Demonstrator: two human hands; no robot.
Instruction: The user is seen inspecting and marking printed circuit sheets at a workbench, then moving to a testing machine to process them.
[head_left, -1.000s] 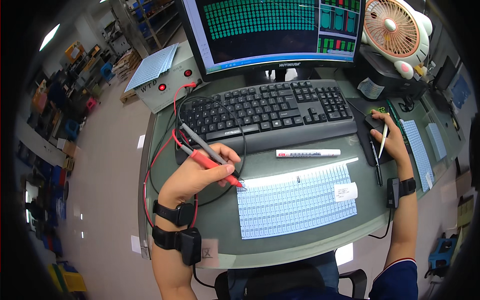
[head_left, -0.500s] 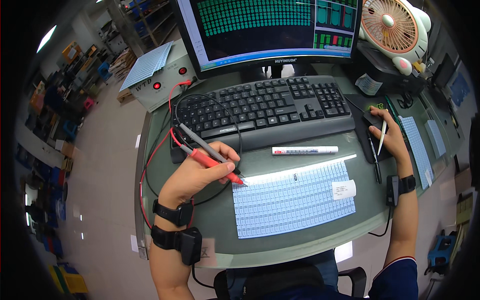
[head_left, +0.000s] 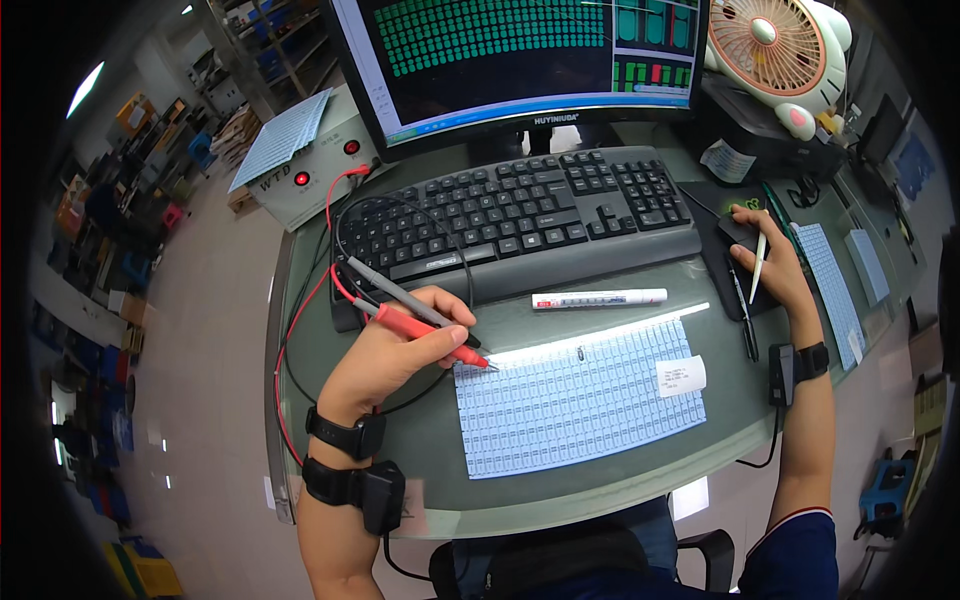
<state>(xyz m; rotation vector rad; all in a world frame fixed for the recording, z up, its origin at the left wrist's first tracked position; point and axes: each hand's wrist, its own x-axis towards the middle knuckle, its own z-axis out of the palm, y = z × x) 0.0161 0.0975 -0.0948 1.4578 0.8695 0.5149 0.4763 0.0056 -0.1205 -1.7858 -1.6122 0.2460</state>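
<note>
My left hand (head_left: 375,365) is closed around a pair of test probes, a red probe (head_left: 402,321) and a grey probe (head_left: 388,286). Their tips come together at the upper left edge of a blue-white circuit board panel (head_left: 580,415) with rows of small repeated units. A white paper label (head_left: 681,377) lies on the panel's right side. My right hand (head_left: 785,272) is curled over a dark computer mouse (head_left: 736,236), partly hidden beneath the fingers. A slim white pointed stick (head_left: 758,267) is also held between those fingers.
Behind the panel lie a white marker (head_left: 598,299) and a black keyboard (head_left: 520,215). A monitor (head_left: 530,112) stands beyond, with a tester box (head_left: 315,180) at left and a fan (head_left: 775,55) at right. Probe leads loop over the keyboard's left end. A black pen (head_left: 744,318) lies near my right wrist.
The probe tips have shifted slightly rightward along the panel's top edge. My whole view has moved a little, so the desk things appear farther left. My right hand stays on the mouse.
</note>
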